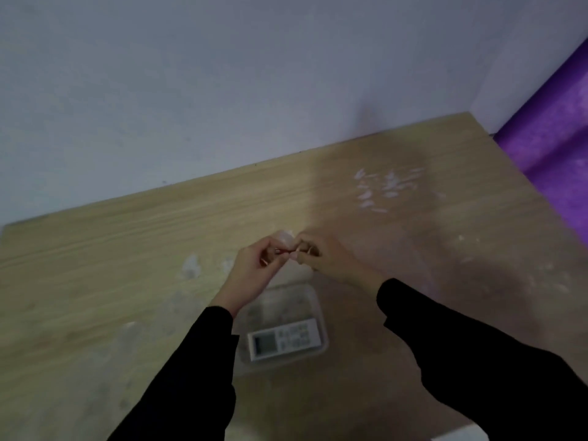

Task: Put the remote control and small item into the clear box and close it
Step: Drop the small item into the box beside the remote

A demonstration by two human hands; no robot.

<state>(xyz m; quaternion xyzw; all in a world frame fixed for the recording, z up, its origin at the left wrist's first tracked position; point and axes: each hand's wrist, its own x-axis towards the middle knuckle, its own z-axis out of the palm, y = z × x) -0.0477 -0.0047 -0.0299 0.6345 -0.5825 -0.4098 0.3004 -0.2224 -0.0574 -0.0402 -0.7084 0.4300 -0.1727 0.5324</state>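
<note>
A white remote control (pixel 284 338) with a small screen and buttons lies inside the clear box (pixel 319 313), which sits open on the wooden table (pixel 127 249) near me. Above and beyond the box, my left hand (pixel 254 268) and my right hand (pixel 324 259) meet, both pinching a small thin item (pixel 288 251) between their fingertips. The picture is blurred, so the item's shape is unclear. A pale rounded thing (pixel 284 238) shows just behind the fingers; I cannot tell what it is.
Several small pale pink pieces (pixel 386 187) lie scattered on the far right of the table. A purple mat (pixel 553 144) stands past the table's right edge. A grey wall runs along the back edge. Faint pale smudges (pixel 191 265) mark the tabletop at left.
</note>
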